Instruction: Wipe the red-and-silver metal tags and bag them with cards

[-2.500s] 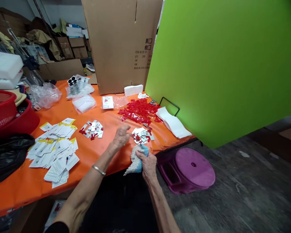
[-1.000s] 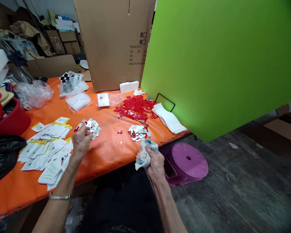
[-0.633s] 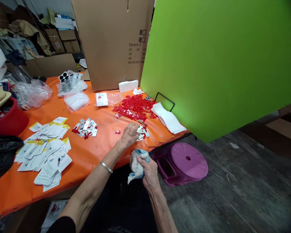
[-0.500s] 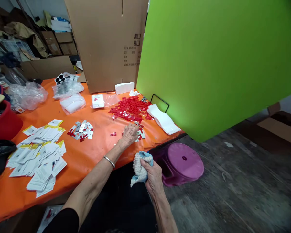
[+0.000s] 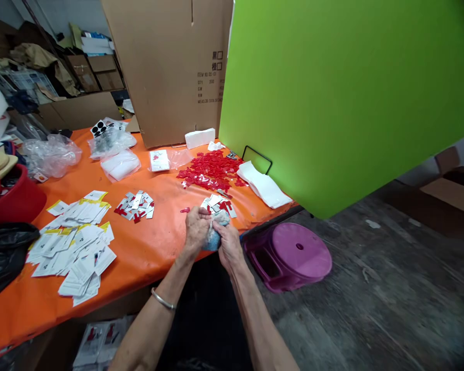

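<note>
Head view, left hand (image 5: 196, 230) and right hand (image 5: 228, 246) closed around a blue-white terry cloth (image 5: 216, 238), just beside silver-and-red tags (image 5: 217, 204) on an orange tabletop (image 5: 158, 242)

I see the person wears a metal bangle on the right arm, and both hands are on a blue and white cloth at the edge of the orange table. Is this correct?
Not quite: the bangle is on the left arm, not the right, as the head view shows. The rest stands: the left hand and right hand are both on the blue and white cloth at the edge of the orange table.
</note>
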Demonstrator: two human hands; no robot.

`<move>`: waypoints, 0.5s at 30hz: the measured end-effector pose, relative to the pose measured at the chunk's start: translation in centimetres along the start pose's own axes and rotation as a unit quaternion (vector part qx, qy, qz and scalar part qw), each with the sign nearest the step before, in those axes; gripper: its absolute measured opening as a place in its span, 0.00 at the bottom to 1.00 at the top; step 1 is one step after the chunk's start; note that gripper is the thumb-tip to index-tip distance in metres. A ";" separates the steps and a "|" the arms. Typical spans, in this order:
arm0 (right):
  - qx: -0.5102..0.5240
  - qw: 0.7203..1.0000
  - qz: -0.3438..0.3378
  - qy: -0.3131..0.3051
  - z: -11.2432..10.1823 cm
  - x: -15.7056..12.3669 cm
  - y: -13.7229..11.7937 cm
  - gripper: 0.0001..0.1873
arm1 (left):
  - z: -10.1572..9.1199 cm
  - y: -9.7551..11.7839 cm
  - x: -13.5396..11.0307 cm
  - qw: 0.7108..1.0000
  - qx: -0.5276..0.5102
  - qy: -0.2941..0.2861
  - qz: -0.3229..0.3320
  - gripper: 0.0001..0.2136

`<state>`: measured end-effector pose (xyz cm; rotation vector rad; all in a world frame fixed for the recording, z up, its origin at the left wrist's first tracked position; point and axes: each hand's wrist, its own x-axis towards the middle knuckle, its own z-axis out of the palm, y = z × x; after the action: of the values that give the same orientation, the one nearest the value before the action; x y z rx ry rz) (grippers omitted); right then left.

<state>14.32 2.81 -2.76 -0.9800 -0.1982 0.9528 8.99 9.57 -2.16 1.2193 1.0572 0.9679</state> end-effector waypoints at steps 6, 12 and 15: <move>-0.036 0.991 -0.038 0.119 1.6 1.7 2.4 0.14 | -2.0 -0.1 -3.2 0.997 -0.051 0.036 -0.037 0.12; -0.056 0.984 -0.066 0.154 0.3 1.1 0.2 0.16 | -4.0 0.6 -4.0 0.983 -0.144 0.083 -0.081 0.15; -0.159 0.987 -0.007 -0.025 0.9 -1.5 1.6 0.14 | -3.7 0.6 -5.0 0.976 -0.165 0.116 -0.080 0.15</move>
<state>11.99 2.56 -3.09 -1.2458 -0.4076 0.9497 4.16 5.71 -1.21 0.7510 1.1047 1.1263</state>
